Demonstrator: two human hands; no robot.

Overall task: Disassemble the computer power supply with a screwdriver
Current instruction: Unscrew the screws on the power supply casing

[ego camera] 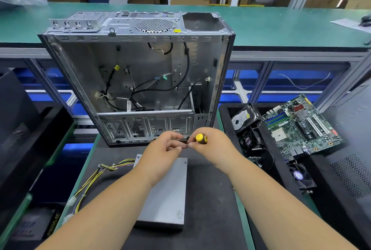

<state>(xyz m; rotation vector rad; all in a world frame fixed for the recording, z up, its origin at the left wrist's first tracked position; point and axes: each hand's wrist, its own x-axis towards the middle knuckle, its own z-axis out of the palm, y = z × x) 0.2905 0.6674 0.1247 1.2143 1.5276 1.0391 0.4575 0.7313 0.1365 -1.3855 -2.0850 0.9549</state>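
Hands: two — left [160,149], right [210,145]
Screwdriver [201,138]: one
Power supply [166,195]: one
Computer case [138,77]: one
Motherboard [301,127]: one
Hard drive [244,118]: one

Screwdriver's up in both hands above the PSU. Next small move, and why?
Probably bring the screwdriver tip down to the corner screw on the power supply. The right hand grips the handle, the left hand pinches near the shaft, both are above the closed lid, and that screw looks still in place.
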